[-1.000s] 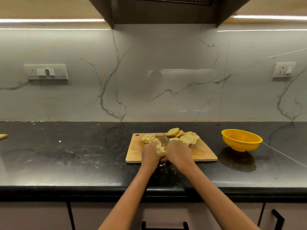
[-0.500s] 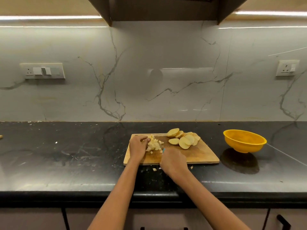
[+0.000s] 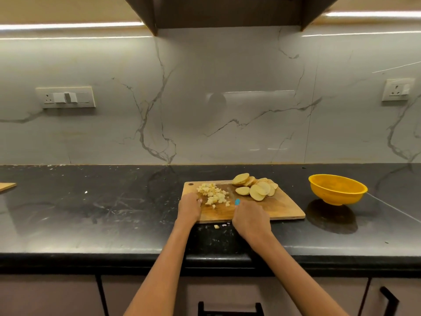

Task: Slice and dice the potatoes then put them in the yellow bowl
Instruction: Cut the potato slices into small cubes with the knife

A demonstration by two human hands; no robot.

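Black stone countertop [image 3: 91, 213] runs under a pale marble backsplash, and a wooden cutting board [image 3: 280, 208] lies near its front edge. At the board's front edge the right hand [image 3: 250, 218] is curled round a knife handle [image 3: 237, 202], of which only a blue tip shows past the knuckles; the blade is too dark and thin to make out. The left hand [image 3: 189, 208] rests on the board's left front corner, its fingers bent toward the diced potato [image 3: 213, 193], likely steadying the board or herding the cubes; whether it pinches any I cannot tell. The dice lie heaped toward the board's back left corner, probably pushed aside to free cutting room. One stray cube [image 3: 216, 226] lies on the countertop just off the board's front edge. Uncut potato slices [image 3: 256, 188] fan out along the back edge, waiting their turn. Beyond the board's right edge stands the yellow bowl [image 3: 337, 190], apparently with no potato in it yet.
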